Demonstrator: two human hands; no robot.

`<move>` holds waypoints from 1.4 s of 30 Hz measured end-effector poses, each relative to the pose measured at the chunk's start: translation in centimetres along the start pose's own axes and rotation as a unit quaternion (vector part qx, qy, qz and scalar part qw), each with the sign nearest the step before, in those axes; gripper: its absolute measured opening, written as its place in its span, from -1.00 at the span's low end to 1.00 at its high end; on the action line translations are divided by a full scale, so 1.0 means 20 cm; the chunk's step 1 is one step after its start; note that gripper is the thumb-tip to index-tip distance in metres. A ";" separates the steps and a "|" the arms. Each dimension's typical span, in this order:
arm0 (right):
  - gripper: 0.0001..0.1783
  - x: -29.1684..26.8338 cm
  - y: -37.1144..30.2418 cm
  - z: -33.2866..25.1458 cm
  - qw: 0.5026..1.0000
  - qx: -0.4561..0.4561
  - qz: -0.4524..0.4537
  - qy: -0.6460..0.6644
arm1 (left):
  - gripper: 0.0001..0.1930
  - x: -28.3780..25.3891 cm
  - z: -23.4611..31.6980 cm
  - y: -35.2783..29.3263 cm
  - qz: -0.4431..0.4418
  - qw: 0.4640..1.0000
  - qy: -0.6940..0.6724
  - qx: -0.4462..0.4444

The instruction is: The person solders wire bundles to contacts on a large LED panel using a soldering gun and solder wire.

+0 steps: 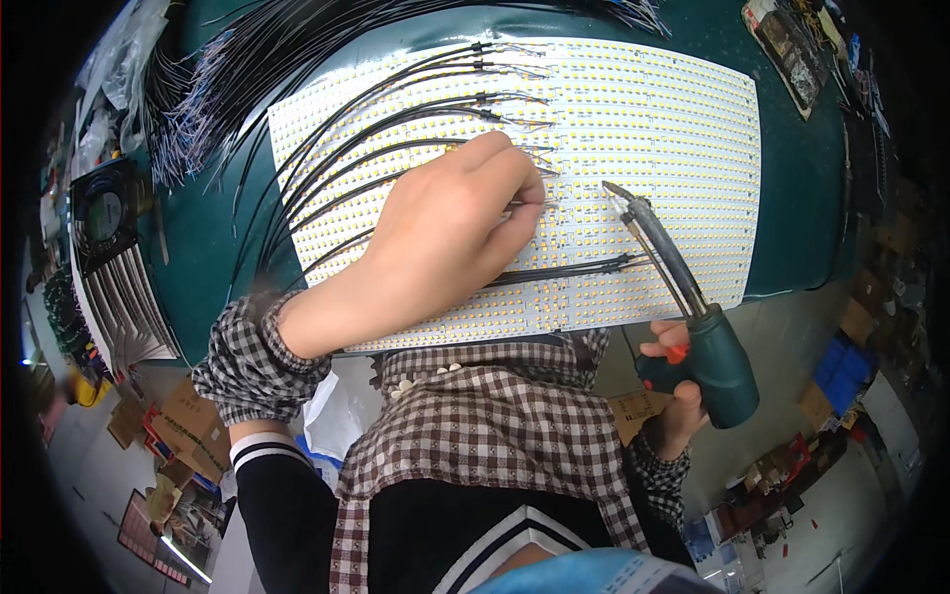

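A white LED panel (673, 119) with rows of small yellow chips lies on the green table. My left hand (435, 213) reaches over its middle, thumb and forefinger pinched on a thin wire end close to the board. Several black cables (386, 117) run across the panel's left half, their split ends lying along the centre line. One more black cable (584, 268) lies below my left hand, pointing right. In my right hand (681, 416) is a soldering gun (727, 366) with a green body and red trigger. Its tip hangs over the panel, right of my left fingers.
A thick bundle of black cables (267, 59) with coloured ends spreads over the far left of the table. At the left edge stand stacked grey plates (129, 312). A worn block (787, 54) lies at the far right. Cardboard boxes (188, 431) sit on the floor.
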State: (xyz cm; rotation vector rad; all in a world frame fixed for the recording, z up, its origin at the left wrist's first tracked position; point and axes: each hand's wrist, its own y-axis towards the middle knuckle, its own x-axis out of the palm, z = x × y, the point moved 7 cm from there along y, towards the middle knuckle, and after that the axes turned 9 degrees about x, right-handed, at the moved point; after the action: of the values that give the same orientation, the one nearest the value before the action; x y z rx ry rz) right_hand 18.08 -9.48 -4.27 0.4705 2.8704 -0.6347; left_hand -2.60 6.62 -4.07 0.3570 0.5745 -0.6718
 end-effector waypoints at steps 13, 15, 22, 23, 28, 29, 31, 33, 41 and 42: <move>-0.08 0.00 0.00 0.00 1.000 0.015 0.000 0.007 | -0.87 0.03 -0.02 -0.01 0.080 0.997 0.005 -0.001; -0.10 -0.01 0.00 0.01 1.000 0.018 -0.014 0.008 | -0.87 0.03 -0.01 -0.01 0.074 0.997 0.011 0.001; -0.23 0.00 -0.01 0.02 0.997 0.033 -0.031 0.057 | -0.88 0.03 -0.01 -0.01 0.076 0.997 0.012 0.008; -0.27 0.00 -0.01 0.02 0.995 0.035 -0.026 0.095 | -0.88 0.03 -0.01 -0.01 0.077 0.997 0.012 0.008; -0.30 0.01 -0.01 0.03 0.995 0.016 -0.022 0.094 | -0.87 0.03 -0.01 -0.01 0.070 0.997 0.024 0.009; -0.31 0.01 -0.01 0.03 0.995 0.020 -0.018 0.093 | -0.87 0.03 -0.01 -0.01 0.070 0.997 0.023 0.009; -0.31 0.01 -0.01 0.03 0.996 0.013 -0.024 0.082 | -0.87 0.03 -0.01 -0.01 0.068 0.997 0.024 0.007; -0.31 0.02 -0.01 0.03 0.997 0.007 -0.031 0.071 | -0.87 0.02 -0.01 -0.01 0.069 0.997 0.024 0.007; -0.15 0.02 -0.02 0.04 0.998 0.008 -0.023 0.052 | -0.87 0.03 -0.02 -0.01 0.074 0.997 0.013 0.007; -0.15 0.02 -0.02 0.04 0.998 0.008 -0.023 0.051 | -0.87 0.03 -0.02 -0.01 0.074 0.997 0.011 0.006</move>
State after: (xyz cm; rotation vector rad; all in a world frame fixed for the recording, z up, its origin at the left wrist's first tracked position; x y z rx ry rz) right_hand 17.74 -10.12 -4.96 0.4527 2.9830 -0.6604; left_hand -2.50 6.32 -4.78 0.4151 0.5597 -0.5295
